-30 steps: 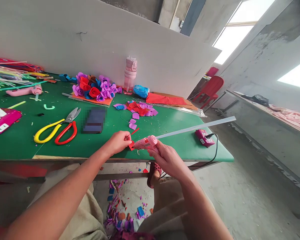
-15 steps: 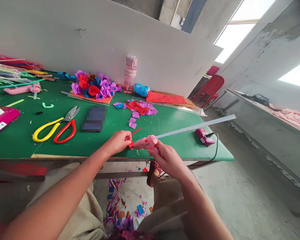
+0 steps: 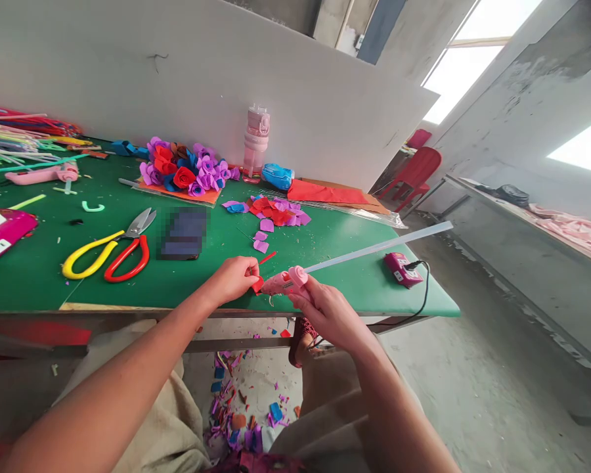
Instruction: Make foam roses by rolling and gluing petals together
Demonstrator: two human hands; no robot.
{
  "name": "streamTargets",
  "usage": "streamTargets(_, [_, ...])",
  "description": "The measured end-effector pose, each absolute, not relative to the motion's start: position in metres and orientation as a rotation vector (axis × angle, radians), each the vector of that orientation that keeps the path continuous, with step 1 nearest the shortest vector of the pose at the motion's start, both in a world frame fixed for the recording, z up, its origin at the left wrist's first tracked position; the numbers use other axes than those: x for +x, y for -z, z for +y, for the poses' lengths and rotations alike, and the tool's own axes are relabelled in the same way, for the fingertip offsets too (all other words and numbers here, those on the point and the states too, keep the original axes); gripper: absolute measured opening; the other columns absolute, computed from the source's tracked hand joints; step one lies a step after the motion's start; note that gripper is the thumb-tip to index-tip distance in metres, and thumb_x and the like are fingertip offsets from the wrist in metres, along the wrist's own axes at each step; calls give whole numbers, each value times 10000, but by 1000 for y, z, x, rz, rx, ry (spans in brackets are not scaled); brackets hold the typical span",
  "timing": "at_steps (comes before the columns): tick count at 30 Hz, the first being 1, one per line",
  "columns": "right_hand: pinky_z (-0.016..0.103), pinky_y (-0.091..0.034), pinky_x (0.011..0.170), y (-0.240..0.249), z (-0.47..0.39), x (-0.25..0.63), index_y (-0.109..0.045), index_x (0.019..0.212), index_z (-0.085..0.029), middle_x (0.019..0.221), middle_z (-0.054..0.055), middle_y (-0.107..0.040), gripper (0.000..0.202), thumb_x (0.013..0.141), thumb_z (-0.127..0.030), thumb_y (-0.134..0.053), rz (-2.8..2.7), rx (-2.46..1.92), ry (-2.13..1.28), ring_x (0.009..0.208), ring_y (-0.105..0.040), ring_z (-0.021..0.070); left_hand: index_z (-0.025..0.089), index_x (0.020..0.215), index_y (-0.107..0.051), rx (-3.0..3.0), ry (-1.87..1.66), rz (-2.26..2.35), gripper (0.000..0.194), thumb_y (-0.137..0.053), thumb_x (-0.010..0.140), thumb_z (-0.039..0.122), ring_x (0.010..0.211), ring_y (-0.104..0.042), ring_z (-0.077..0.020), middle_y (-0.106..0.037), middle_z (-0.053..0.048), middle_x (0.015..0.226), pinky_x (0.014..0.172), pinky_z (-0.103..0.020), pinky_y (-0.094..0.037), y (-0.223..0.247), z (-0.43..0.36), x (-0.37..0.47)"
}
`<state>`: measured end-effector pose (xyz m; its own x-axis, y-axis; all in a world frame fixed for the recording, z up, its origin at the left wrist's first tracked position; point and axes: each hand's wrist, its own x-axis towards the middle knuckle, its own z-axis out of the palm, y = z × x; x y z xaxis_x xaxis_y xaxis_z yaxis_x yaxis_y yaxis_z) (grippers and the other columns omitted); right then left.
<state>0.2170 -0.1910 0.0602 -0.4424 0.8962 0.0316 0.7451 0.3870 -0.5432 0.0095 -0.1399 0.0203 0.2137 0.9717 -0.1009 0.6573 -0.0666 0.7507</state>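
Observation:
My left hand (image 3: 236,279) is closed in a pinch on a small red petal (image 3: 257,285) near the table's front edge. Wrapped round the handle of a pink glue gun (image 3: 285,282) is my right hand (image 3: 328,312). The gun's nozzle points left and meets or nearly meets the petal; I cannot tell which. A long translucent glue stick (image 3: 379,247) juts out of its back, up to the right. Just beyond my left fingers lies a thin red strip (image 3: 268,257). Loose purple, red and blue petals (image 3: 273,213) are piled farther back.
Left of my hands are scissors (image 3: 140,223) with yellow and red handles and a dark, pixelated flat object (image 3: 183,234). Behind stand finished flowers (image 3: 187,167) and a pink bottle (image 3: 256,144). A magenta socket block (image 3: 404,269) with a cord sits right. A second glue gun (image 3: 44,174) lies far left.
The glue stick's far end has shifted slightly left and its visible length looks a little shorter. Both hands keep almost the same position and hold.

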Motion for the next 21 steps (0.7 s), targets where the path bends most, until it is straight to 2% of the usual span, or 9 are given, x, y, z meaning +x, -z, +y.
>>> streamTargets(21, [242, -287, 531, -59, -189, 219, -529, 902, -215, 687, 16, -576, 214, 923, -356, -369, -2328, -1520, -578, 595, -518, 166, 193, 605, -564, 1811, -553, 1525, 62, -515, 640, 181, 569, -492, -144, -606, 14, 581, 522, -249, -273, -18, -139, 9])
